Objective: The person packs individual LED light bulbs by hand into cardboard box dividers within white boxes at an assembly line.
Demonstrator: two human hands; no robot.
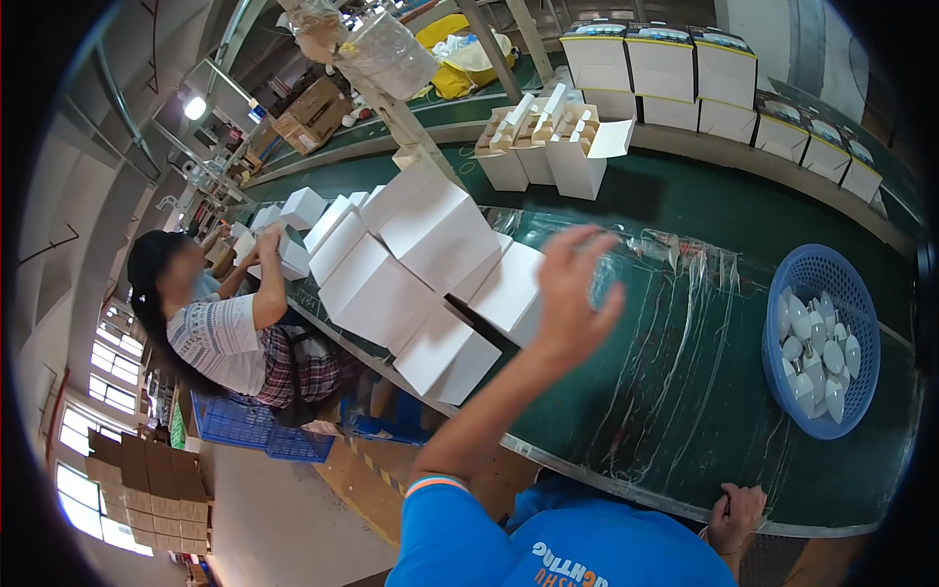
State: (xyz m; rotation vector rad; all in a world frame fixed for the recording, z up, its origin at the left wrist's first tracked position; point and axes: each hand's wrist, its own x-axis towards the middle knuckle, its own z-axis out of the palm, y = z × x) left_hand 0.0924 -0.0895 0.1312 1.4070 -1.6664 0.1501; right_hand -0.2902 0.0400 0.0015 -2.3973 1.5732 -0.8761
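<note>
My left hand [579,293] is raised over the green work surface, fingers spread and holding nothing. Just beside it are several stacked white boxes [440,235], the nearest one partly behind my fingers. Near the front edge of the surface rests my right hand [738,516], its fingers curled in and nothing visible in them. A blue plastic basket [869,323] stands at the right with several white light bulbs [817,342] inside. Farther back, open white boxes [577,161] with cardboard inserts stand upright on the green belt.
Printed boxes [685,68] line the raised far shelf. A metal post [391,117] with plastic wrapping rises beyond the stack. At the left a co-worker [220,323] handles a white box. Clear tape strips [675,323] cover the green surface [548,411]. Blue crates [245,426] sit below.
</note>
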